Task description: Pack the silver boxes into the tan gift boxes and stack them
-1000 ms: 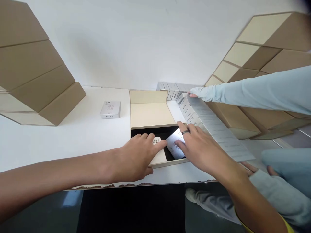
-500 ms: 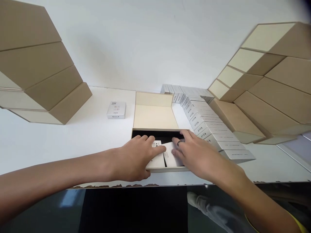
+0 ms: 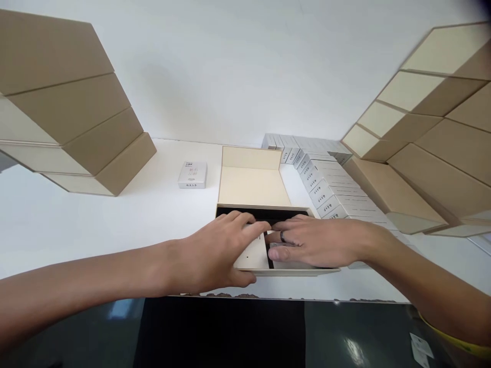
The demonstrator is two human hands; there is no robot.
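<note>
A cream gift box [image 3: 251, 186] with a black interior stands before me, its lid folded back. My left hand [image 3: 217, 250] grips its left end, thumb outside the front wall and fingers reaching over the inside. Under those fingers lies a white carton [image 3: 251, 258] in the left part of the box. My right hand [image 3: 318, 243], with a dark ring, lies flat over the right part, fingers stretched to the left. A second carton [image 3: 293, 265] shows beneath it, mostly covered by the hand.
A single silver-white carton [image 3: 192, 175] lies left of the gift box. Rows of similar cartons [image 3: 341, 184] stand at the right. Stacks of tan boxes rise at the left [image 3: 76, 102] and right [image 3: 406, 197]. The white table's front edge [image 3: 245, 296] is chipped.
My right hand has turned and flattened over the right carton, which now sits lower in the gift box. My left hand keeps its place at the left end. The view has shifted slightly.
</note>
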